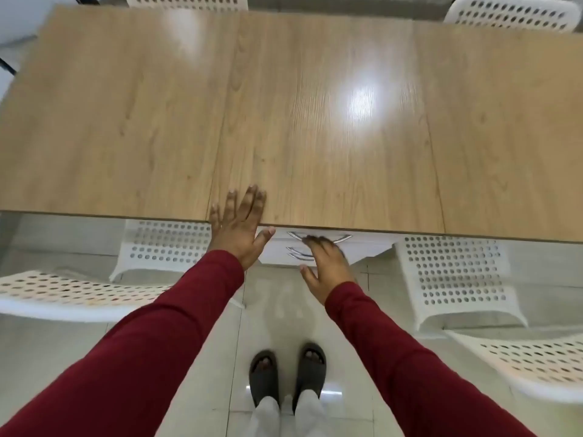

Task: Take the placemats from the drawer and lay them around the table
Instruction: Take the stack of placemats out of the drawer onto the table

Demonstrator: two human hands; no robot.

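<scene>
A long wooden table (315,121) fills the upper view, its top bare. Under its near edge stands a white drawer unit (362,249) with curved metal handles (344,238), all drawers shut. My left hand (239,228) lies flat with spread fingers on the table's near edge. My right hand (326,263) hovers open just in front of the top drawer handle, fingertips at the handle; I cannot tell if they touch it. No placemats are in view.
White perforated plastic chairs stand at the near left (63,294), under the table left (164,244), near right (454,275) and far right (536,367). Two more chairs (511,14) are at the far side. I stand on a tiled floor (284,310).
</scene>
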